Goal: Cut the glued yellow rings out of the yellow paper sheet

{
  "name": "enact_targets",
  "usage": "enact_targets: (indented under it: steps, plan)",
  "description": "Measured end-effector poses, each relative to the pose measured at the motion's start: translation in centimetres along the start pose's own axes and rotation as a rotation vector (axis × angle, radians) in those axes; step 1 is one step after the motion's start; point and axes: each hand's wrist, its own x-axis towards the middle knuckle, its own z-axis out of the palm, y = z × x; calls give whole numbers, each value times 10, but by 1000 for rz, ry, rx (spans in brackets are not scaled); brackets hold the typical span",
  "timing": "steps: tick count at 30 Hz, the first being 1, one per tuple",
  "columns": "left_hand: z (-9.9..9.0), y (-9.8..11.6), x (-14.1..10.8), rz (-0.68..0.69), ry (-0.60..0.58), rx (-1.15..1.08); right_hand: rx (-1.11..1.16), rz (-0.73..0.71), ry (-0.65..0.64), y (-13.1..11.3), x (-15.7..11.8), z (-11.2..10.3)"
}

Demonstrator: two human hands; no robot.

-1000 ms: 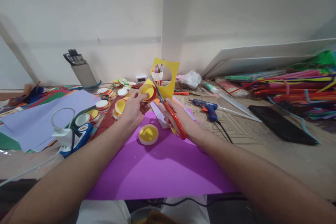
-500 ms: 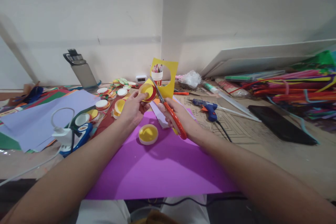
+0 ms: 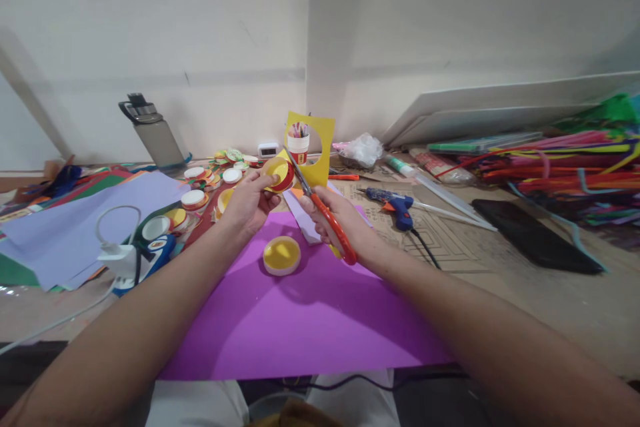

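Note:
My left hand (image 3: 254, 199) pinches a round piece in yellow and red (image 3: 279, 175), held up above the table. In my right hand (image 3: 335, 213) are scissors with orange-red handles (image 3: 336, 225), their blades lying along the right edge of that round piece. A yellow sheet with a large round cut-out (image 3: 324, 159) stands up behind the blades; whether it is attached to the round piece I cannot tell. Below my hands, a white-rimmed disc with a yellow face (image 3: 281, 255) lies on a purple sheet (image 3: 310, 327).
Left are several white round lids (image 3: 194, 199), lilac paper sheets (image 3: 100, 220), a power strip with a white plug (image 3: 120, 257) and a grey bottle (image 3: 157, 137). A pen cup (image 3: 299, 147) stands behind. Right lie a blue glue gun (image 3: 400, 208), a black phone-like slab (image 3: 537, 237) and coloured pipe cleaners (image 3: 575, 163).
The round piece and the yellow sheet have shifted slightly left, and my left hand has turned a little. The scissors stay almost in place at the piece's edge.

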Motion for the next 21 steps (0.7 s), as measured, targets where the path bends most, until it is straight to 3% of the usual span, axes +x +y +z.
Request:
enact_targets:
  steps: [16,21]
  plan:
    - [-7,4,8,3,-31,28,-47,-9,21,-1,-3,2]
    - [-6,4,7,9,76,-11,-39,-22,37,-1,-5,5]
